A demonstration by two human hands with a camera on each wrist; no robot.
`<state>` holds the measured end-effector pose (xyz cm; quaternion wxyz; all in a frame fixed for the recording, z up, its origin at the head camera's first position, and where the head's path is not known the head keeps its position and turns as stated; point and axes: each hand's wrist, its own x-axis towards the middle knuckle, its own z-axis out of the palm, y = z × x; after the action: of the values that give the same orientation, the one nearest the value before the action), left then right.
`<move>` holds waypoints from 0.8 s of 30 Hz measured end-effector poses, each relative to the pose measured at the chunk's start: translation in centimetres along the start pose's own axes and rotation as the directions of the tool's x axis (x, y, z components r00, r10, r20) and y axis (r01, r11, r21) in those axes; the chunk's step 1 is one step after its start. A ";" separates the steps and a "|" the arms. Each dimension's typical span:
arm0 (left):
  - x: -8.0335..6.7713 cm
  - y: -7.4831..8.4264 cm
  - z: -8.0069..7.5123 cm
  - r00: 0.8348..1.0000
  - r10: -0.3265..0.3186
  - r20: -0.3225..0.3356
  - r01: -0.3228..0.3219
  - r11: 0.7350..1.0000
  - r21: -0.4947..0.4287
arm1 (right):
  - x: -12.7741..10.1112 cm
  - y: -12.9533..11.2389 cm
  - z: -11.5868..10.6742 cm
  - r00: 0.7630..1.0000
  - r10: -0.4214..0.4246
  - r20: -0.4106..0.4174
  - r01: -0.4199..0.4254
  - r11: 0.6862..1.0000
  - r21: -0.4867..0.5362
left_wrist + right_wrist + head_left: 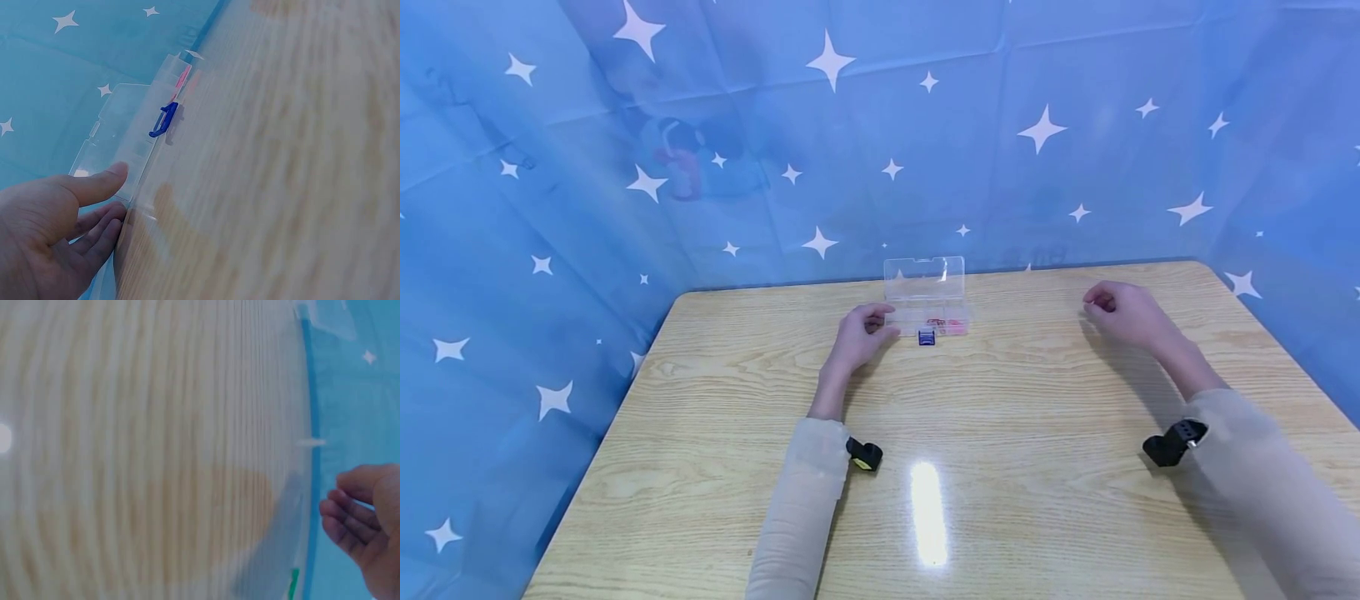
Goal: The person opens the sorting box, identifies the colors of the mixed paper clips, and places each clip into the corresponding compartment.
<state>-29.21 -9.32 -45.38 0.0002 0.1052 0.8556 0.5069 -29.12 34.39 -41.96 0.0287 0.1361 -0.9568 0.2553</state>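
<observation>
A clear plastic compartment box (910, 317) stands near the table's far edge, its transparent lid (925, 279) raised. Red and pink small pieces (953, 326) lie in its right part. At the front wall is a blue clasp-like piece (164, 120). My left hand (861, 337) holds the box's left end, the thumb by the front corner and the fingers farther back. Well to the right, my right hand (1123, 312) hovers over the table with fingers loosely bent; nothing shows between thumb and fingers in the right wrist view.
The wooden table (1000, 417) ends at a blue star-patterned cloth (962, 125) behind and at the sides. A narrow green piece (293, 584) shows near the table edge in the right wrist view. A bright light reflection lies on the front of the table.
</observation>
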 end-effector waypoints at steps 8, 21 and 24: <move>0.0 0.0 0.0 1.000 0.000 0.008 0.000 1.000 -0.007 | -1.6 2.9 -1.2 0.997 0.073 -0.007 -0.073 0.997 -0.013; 0.0 -0.1 0.1 1.000 0.007 0.000 -0.007 1.000 0.002 | -3.9 5.8 -2.2 0.987 0.157 -0.039 -0.159 0.985 -0.060; 0.0 -0.1 0.0 1.000 0.011 0.000 -0.011 1.000 -0.001 | -4.1 6.4 -2.5 0.984 0.175 -0.036 -0.177 0.982 -0.062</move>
<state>-29.25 -9.36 -45.53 -0.0024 0.1097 0.8547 0.5074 -26.93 41.94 -43.39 0.0249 0.0460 -0.9724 0.2275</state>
